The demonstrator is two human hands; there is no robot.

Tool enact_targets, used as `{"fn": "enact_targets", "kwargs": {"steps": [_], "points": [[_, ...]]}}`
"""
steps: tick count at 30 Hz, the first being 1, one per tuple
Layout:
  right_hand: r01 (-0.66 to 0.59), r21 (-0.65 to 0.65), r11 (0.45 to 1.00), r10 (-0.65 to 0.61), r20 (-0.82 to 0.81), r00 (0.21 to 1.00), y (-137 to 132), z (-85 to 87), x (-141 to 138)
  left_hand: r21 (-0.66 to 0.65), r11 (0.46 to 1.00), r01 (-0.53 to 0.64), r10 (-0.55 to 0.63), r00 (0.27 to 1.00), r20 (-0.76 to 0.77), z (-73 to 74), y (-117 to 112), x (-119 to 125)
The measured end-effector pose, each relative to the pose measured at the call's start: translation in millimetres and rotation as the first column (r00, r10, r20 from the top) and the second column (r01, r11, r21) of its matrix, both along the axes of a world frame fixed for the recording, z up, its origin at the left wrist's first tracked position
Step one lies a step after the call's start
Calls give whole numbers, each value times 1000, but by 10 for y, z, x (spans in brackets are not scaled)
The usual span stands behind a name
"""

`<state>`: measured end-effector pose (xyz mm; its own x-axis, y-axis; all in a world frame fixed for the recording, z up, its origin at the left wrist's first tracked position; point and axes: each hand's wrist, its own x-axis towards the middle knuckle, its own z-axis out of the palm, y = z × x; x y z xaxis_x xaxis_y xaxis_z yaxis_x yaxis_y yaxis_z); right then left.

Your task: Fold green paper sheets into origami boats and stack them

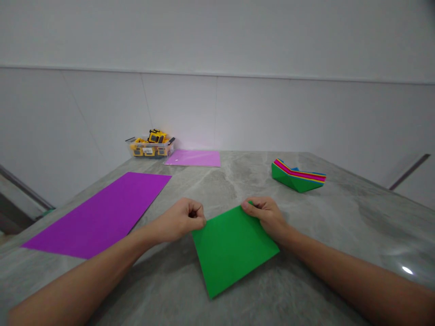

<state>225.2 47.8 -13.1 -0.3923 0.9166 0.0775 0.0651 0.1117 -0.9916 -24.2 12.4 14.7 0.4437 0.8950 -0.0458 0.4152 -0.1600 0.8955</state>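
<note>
A green sheet of paper (234, 249), roughly square from this side, is held tilted above the grey table. My left hand (185, 219) pinches its upper left corner between thumb and curled fingers. At the upper right corner, my right hand (267, 217) grips the sheet with the thumb on top and the fingers behind. The fingers behind the paper are partly hidden. Beyond my right hand rests a folded paper boat (298, 177), green below with pink, yellow and blue bands along its rim.
A large purple sheet (105, 215) lies flat at the left. Farther back are a pack of light purple paper (195, 158) and a clear plastic box (149, 149) holding yellow toy vehicles (157, 136). The grey marbled table (340, 226) meets a white wall.
</note>
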Motion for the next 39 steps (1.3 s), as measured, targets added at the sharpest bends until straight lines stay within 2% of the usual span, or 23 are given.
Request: {"fn": "enact_targets", "kwargs": {"steps": [5,7,9,11,12,14,16,18,20,22,24,26,28,31,33,35,39], "points": [[-65,-107,992,76,102,992,240,-43,146,-67,993,102,-110,985,-131,-7,-14,-91],[-89,-86,992,105,202,974,322,-72,197,-104,980,169,-185,968,-168,-18,-32,-99],[-119,-77,990,137,292,947,368,-99,216,-24,985,171,-172,969,-177,-27,-56,-76],[-180,-70,981,193,361,912,374,-118,197,210,969,128,-96,983,-158,-33,-85,-24],[-216,-43,976,215,398,892,365,-122,176,345,929,137,-90,985,-149,-36,-101,7],[-268,68,961,203,483,852,330,-117,125,528,804,274,-196,960,-199,-47,-131,71],[-247,208,946,94,555,827,279,-90,80,535,695,480,-344,876,-339,-67,-155,122],[-156,333,930,-85,609,789,217,-42,57,431,655,621,-417,772,-479,-94,-172,150],[-78,448,891,-273,664,696,150,11,63,342,670,659,-418,715,-561,-118,-182,152],[-73,520,851,-383,709,592,86,55,90,327,703,632,-365,715,-596,-132,-187,136],[-99,523,846,-405,753,519,30,77,123,357,736,575,-281,739,-613,-127,-193,119],[-120,494,861,-385,788,480,-13,76,143,397,745,536,-219,758,-614,-98,-204,116],[-139,478,867,-364,800,478,-42,59,141,430,724,540,-223,772,-595,-51,-219,133],[-185,483,856,-330,785,525,-54,19,106,432,677,596,-328,770,-547,16,-250,176],[-214,495,842,-311,770,557,-50,-8,75,400,672,623,-380,754,-536,27,-268,193],[-220,506,834,-313,762,567,-46,-31,44,347,695,630,-390,736,-553,1,-278,195],[-167,549,819,-382,739,555,-58,-62,-25,281,766,578,-334,731,-595,-104,-271,181]]}}
